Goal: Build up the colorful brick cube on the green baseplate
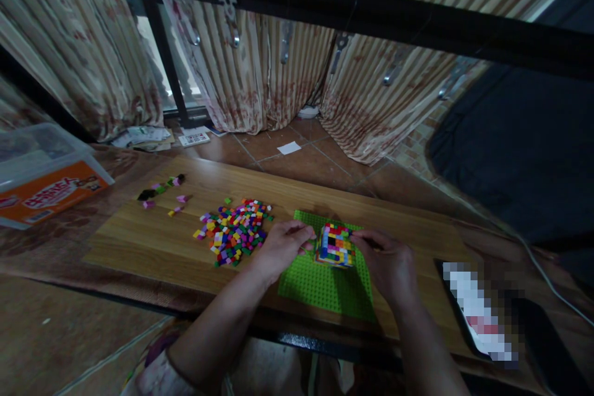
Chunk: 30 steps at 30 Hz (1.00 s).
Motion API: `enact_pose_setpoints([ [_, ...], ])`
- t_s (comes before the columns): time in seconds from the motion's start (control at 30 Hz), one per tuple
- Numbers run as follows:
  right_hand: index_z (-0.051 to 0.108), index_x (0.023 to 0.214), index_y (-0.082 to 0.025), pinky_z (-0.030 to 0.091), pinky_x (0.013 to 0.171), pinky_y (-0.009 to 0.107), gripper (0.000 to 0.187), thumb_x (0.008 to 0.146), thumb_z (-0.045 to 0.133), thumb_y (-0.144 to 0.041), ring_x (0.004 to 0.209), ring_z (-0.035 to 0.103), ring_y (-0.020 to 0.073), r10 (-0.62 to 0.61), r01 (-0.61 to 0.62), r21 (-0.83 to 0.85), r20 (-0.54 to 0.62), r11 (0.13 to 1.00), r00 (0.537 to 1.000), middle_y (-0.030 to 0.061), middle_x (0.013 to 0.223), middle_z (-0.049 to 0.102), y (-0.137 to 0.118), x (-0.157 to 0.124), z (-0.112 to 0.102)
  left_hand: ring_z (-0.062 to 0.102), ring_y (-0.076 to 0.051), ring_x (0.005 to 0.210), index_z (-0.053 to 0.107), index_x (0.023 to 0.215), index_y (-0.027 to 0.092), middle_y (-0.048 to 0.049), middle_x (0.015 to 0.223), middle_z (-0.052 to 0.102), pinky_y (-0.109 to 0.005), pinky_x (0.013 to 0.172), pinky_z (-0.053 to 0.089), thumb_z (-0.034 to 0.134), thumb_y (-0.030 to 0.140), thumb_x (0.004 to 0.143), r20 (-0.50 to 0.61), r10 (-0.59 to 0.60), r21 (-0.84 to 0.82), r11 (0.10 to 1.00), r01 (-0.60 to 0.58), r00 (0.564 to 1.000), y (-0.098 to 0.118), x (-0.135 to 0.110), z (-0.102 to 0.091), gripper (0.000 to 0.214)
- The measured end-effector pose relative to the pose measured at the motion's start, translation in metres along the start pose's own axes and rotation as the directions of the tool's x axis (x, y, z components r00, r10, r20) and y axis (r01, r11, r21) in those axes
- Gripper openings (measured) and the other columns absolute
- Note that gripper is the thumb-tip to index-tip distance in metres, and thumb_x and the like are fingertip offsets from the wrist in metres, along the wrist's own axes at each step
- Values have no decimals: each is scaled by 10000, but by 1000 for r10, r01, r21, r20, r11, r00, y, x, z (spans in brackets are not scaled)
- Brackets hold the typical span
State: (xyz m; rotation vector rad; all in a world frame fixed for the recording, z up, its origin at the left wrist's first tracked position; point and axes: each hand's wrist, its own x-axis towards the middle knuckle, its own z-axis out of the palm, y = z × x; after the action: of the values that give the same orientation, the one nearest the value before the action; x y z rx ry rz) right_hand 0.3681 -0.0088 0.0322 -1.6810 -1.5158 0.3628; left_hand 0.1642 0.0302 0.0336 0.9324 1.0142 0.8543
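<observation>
Multicoloured plastic brick block (335,246), roughly cube-shaped, stands on a green studded baseplate (315,284); left hand (283,246) and right hand (385,266) grasp it from opposite sides, fingers curled against its walls; heap of loose multicoloured bricks (234,232) lies just left of the baseplate, near the left hand; smaller scatter of pink, yellow and black pieces (160,190) lies farther left; all rest on a light wood-grain table (139,241), atop a brown patterned cloth (41,247); baseplate sits nearer the table's front edge; translucent plastic box (46,173) with orange label (51,198) stands well left, its lettering unreadable; black tablet (464,315) lies right, its screen pixelated; brown tile floor (301,164) and striped curtains (241,68) lie beyond the far edge.
</observation>
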Motion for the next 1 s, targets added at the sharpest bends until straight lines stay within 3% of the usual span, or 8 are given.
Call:
enact_pose_setpoints([
  [0.67, 739, 756, -230, 524, 704, 307, 195, 824, 597, -345, 756, 681, 196, -113, 114, -37, 15, 993, 993, 32, 811, 732, -1, -1, 1, 588, -162, 756, 679, 803, 172, -19, 757, 650, -244, 641, 414, 610, 355, 793, 86, 72, 128, 988, -83, 994, -8, -2, 10, 196],
  [1.0, 718, 726, -221, 524, 717, 308, 200, 824, 583, -331, 758, 678, 194, -91, 91, -32, 9, 995, 996, 33, 804, 725, -4, -2, 3, 543, -134, 668, 674, 764, 162, -5, 700, 628, -236, 621, 393, 620, 334, 776, 83, 74, 112, 990, -83, 994, -7, -5, 11, 180],
])
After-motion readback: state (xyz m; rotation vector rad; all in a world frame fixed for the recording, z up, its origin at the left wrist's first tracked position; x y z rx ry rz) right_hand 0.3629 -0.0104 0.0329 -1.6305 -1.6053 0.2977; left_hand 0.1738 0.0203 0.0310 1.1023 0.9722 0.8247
